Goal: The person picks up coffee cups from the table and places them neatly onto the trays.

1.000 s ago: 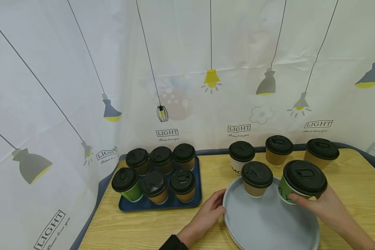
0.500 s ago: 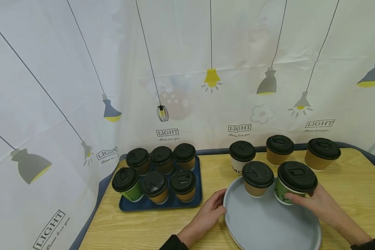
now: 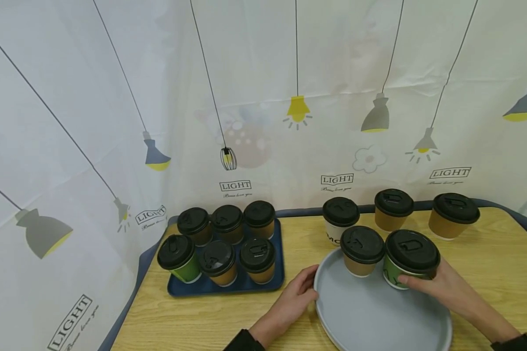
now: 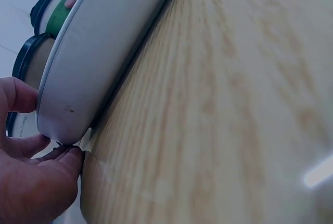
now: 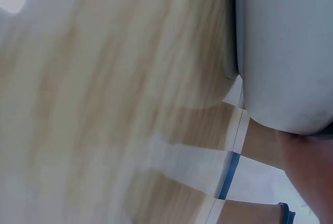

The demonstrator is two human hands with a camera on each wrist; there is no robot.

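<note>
My right hand [image 3: 439, 287] grips a green paper cup [image 3: 393, 273] with a black lid, its thumb across the near side and the other fingers hidden behind. The cup is upright at the back right of a round grey tray [image 3: 377, 317], its base right at the tray's surface. Close on its left, a brown lidded cup [image 3: 362, 248] stands on the tray. My left hand [image 3: 292, 300] holds the tray's left rim; in the left wrist view, its fingers [image 4: 23, 95] press against the tray wall [image 4: 99, 63]. The right wrist view shows mostly tray wall [image 5: 286, 52] and table.
Behind the tray stand a white lidded cup [image 3: 340, 217] and two brown ones [image 3: 390, 219] [image 3: 450, 226]. To the left, a blue rectangular tray [image 3: 228, 289] bears several lidded cups, one of them green [image 3: 186, 269]. A white printed curtain [image 3: 263, 122] hangs behind the wooden table [image 3: 193, 321].
My right hand has brought the green cup leftward and lower, up beside the brown cup on the round tray. The left hand has stayed at the tray's rim.
</note>
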